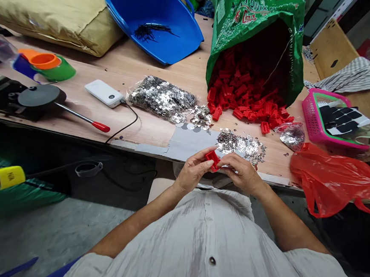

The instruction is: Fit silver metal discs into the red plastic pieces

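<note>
A small red plastic housing [212,160] with hollow compartments is pinched between the thumb and fingers of my left hand [192,171], at the table's front edge. My right hand [240,172] meets its right side, fingertips closed together; whatever lies between them is too small to make out. Just beyond the hands, small silvery metal pieces [251,149] and a darker pile of metal pieces [227,141] lie on a grey sheet [184,143]. More red plastic housings [240,89] spill from the mouth of a green woven sack [258,16].
A bag of metal pieces [162,96], a white power bank [103,93] with a cable and a red-tipped lever press [44,97] stand left. Behind are a blue scoop-shaped basin [163,13] and a tan sack [54,8]. A red plastic bag [338,178] and pink basket [313,116] lie right.
</note>
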A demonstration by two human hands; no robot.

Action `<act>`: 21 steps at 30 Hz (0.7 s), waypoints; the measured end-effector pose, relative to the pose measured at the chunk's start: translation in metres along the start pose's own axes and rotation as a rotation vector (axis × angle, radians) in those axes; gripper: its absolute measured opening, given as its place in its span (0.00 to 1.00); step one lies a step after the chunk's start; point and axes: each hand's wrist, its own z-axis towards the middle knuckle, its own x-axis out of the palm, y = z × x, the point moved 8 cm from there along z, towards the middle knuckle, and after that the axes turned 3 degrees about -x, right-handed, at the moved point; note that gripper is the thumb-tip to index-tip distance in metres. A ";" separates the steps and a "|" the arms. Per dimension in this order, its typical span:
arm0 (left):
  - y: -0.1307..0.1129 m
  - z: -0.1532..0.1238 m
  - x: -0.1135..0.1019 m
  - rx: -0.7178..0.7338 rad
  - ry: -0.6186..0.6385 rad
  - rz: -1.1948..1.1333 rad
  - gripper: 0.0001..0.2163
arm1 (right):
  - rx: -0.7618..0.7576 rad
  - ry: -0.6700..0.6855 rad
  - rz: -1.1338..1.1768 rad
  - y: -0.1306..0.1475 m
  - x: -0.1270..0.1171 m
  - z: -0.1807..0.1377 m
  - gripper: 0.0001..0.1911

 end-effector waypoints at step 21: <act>-0.019 0.033 -0.031 0.303 0.033 1.019 0.16 | 0.331 0.038 -0.172 -0.057 0.033 -0.023 0.11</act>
